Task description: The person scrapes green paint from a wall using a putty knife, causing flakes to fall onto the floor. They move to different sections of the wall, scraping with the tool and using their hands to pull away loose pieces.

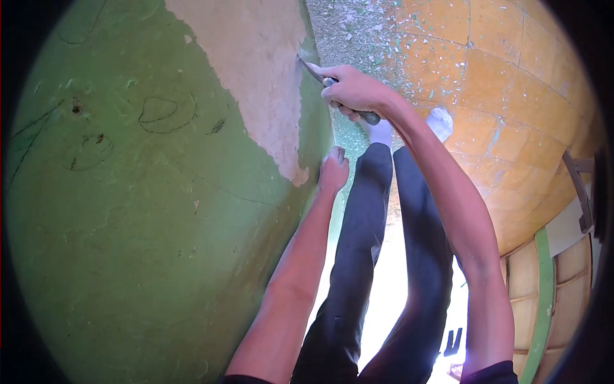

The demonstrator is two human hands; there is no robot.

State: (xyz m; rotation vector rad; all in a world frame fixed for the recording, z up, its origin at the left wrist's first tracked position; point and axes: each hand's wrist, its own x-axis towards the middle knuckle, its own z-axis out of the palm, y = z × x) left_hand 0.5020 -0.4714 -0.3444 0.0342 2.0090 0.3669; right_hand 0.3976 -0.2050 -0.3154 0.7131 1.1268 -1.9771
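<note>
My right hand (pixel 355 89) is closed around the handle of a scraper (pixel 313 72), a thin metal blade with a dark grip poking out below the fist. The blade's tip meets the green wall (pixel 147 211) at the edge of a bare plaster patch (pixel 262 70) where the paint is off. Lower down, my left hand (pixel 334 170) is curled into a fist close to the wall's edge. A small greyish bit shows at its top, but I cannot make out whether it is something held.
Paint flakes (pixel 364 38) cover the floor by the wall and scatter over the orange tiles (pixel 492 70). My legs (pixel 364 211) stand between my arms, with a white-covered foot (pixel 440 124) on the tiles. A brown wooden piece (pixel 579 192) is at the right.
</note>
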